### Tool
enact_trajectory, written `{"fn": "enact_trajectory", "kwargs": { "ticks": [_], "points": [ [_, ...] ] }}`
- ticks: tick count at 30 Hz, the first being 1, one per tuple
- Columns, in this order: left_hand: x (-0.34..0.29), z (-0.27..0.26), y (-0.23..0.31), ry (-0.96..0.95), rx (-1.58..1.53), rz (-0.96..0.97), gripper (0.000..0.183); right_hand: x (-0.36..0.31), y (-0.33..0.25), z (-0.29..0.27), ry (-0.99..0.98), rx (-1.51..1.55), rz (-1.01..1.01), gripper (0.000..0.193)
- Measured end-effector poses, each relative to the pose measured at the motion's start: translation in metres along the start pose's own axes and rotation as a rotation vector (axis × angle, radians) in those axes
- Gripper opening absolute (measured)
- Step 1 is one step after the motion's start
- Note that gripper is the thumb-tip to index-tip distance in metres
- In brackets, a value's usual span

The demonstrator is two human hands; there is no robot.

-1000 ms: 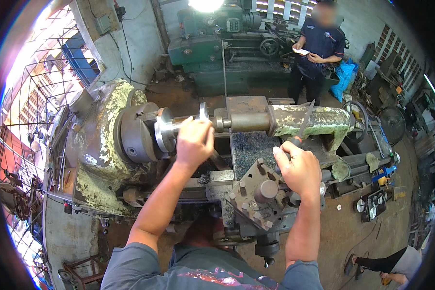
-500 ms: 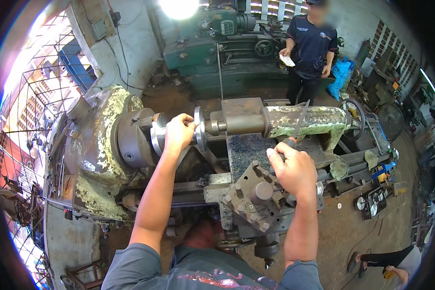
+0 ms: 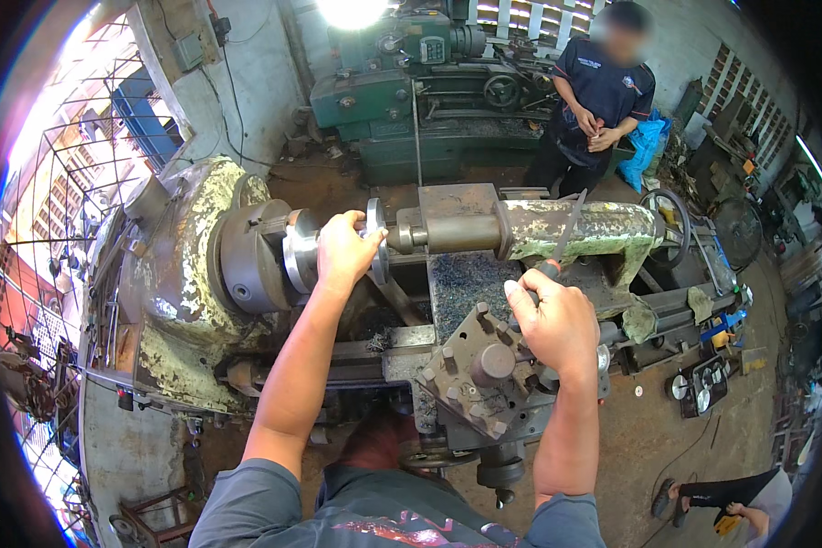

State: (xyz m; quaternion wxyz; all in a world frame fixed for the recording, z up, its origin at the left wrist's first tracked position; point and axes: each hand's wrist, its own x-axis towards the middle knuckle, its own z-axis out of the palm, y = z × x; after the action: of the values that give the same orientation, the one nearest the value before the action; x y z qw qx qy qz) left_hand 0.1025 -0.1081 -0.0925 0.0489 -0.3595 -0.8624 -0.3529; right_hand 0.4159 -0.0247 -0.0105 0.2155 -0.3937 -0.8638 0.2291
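Observation:
A shiny metal workpiece with two round flanges (image 3: 377, 239) is mounted in a lathe between the chuck (image 3: 249, 260) and the tailstock centre (image 3: 415, 232). My left hand (image 3: 345, 251) reaches over the stretch between the flanges, its fingers bent over the far side and its thumb against the right flange. My right hand (image 3: 557, 320) is wrapped round the handle of a file (image 3: 571, 224), whose flat blade points up and away in front of the tailstock. Just left of and below that hand sits the square tool post (image 3: 479, 370).
Dark metal chips cover the carriage (image 3: 470, 292). The tailstock handwheel (image 3: 669, 228) stands at the right. Behind is a green lathe (image 3: 384, 119), with a person (image 3: 603, 96) beside it. A black tray (image 3: 705, 384) lies right; another person's leg (image 3: 731, 489) shows lower right.
My left hand has shifted slightly, its thumb now stretched further along the right flange. My right hand stays put with the file. The person behind has brought both hands together.

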Motion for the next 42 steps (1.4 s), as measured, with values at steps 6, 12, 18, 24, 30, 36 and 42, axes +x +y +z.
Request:
{"fn": "enact_trajectory", "kwargs": {
  "ticks": [6, 12, 18, 24, 30, 36, 42],
  "points": [
    [0.001, 0.009, -0.013, -0.001, -0.219, -0.005, 0.047, 0.000, 0.000, 0.002, -0.017, -0.005, 0.022, 0.035],
    [0.007, 0.014, -0.026, -0.120, -0.419, -0.090, 0.039, 0.001, -0.002, 0.002, -0.017, -0.021, 0.040, 0.034],
    [0.002, 0.014, -0.018, 0.038, -0.259, -0.009, 0.043, 0.001, -0.001, 0.003, -0.005, -0.011, 0.031, 0.034],
    [-0.002, 0.011, -0.012, 0.036, -0.218, 0.016, 0.050, 0.002, 0.000, 0.003, -0.025, -0.004, 0.039, 0.034],
    [0.006, 0.010, -0.025, -0.116, -0.442, -0.060, 0.042, 0.002, 0.001, 0.003, 0.000, 0.016, -0.004, 0.032],
    [0.006, 0.014, -0.029, -0.078, -0.345, -0.019, 0.051, 0.001, 0.004, 0.005, 0.000, 0.008, -0.049, 0.031],
    [-0.015, 0.013, -0.020, 0.018, -0.297, 0.006, 0.050, 0.001, 0.005, 0.005, -0.003, -0.025, -0.057, 0.029]
  ]
}}
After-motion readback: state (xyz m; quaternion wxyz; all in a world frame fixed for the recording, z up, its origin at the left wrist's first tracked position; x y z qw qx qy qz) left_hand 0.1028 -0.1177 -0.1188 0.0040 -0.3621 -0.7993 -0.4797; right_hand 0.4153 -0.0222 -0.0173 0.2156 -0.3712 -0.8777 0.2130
